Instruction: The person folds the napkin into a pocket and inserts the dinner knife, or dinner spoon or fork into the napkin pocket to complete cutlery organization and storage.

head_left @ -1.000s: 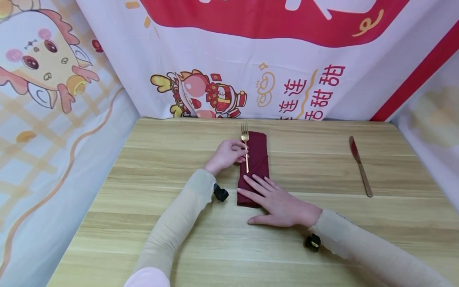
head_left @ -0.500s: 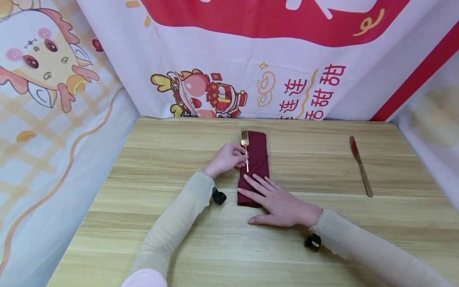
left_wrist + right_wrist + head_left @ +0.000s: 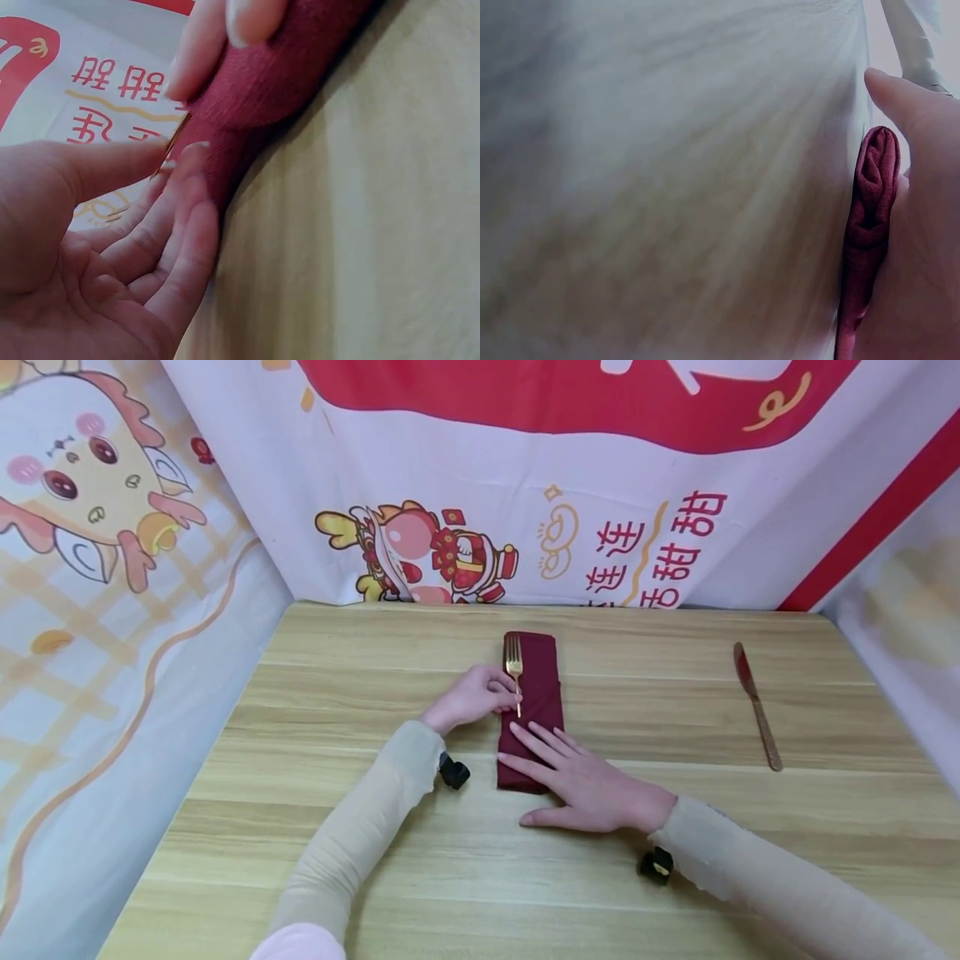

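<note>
A dark red cloth napkin [image 3: 543, 681], folded into a long upright strip, lies at mid-table in the head view. My left hand [image 3: 477, 695] pinches the handle of a gold fork [image 3: 513, 658], whose tines point away from me over the napkin's far left part. In the left wrist view, thumb and fingers meet at the thin handle beside the napkin [image 3: 255, 71]. My right hand [image 3: 592, 785] rests with spread, straight fingers on the napkin's near end. The right wrist view shows the rolled folds of the napkin's end [image 3: 871, 210] under that hand.
A copper-coloured knife [image 3: 756, 706] lies on the right of the wooden table [image 3: 360, 652]. Behind the far edge hangs a white and red printed cloth [image 3: 480, 468], and another printed cloth [image 3: 225, 610] hangs on the left.
My left hand has drawn the fork toward me along the napkin; its tines, earlier past the napkin's far edge, now lie over the cloth. My right hand has stayed in place.
</note>
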`<act>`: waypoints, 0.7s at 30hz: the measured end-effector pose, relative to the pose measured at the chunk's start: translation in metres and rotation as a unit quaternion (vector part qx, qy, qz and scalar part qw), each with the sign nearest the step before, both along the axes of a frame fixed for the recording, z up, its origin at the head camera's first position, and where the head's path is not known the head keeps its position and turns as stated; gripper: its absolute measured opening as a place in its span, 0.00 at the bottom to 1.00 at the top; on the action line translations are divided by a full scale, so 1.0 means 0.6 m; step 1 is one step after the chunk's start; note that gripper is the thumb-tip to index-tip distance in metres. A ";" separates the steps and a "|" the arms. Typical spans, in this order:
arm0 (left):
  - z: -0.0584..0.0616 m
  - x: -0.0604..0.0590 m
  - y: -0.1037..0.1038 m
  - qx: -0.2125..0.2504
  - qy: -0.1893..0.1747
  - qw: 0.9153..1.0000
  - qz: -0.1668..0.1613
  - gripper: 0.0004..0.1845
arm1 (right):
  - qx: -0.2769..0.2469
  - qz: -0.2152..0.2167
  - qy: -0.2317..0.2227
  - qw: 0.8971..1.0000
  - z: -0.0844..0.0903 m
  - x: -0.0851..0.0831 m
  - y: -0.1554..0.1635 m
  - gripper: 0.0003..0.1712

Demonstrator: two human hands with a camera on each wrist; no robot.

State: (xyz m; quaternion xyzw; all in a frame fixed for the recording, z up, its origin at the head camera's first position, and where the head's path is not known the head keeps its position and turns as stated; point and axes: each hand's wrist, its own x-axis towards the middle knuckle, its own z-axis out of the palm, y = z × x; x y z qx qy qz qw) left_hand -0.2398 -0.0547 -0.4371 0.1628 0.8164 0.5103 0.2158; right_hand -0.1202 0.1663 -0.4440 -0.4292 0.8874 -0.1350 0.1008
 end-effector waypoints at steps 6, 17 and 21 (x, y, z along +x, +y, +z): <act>0.009 0.002 -0.004 -0.021 -0.006 1.000 -0.016 0.11 | 0.003 0.003 0.001 1.000 0.000 -0.001 -0.001 0.49; 0.014 0.008 -0.001 -0.049 -0.008 0.999 -0.017 0.09 | 0.000 0.006 -0.011 1.000 0.001 0.001 0.001 0.49; 0.016 0.008 0.001 -0.058 -0.005 0.998 -0.019 0.09 | 0.002 0.005 -0.009 1.000 -0.001 0.001 0.003 0.49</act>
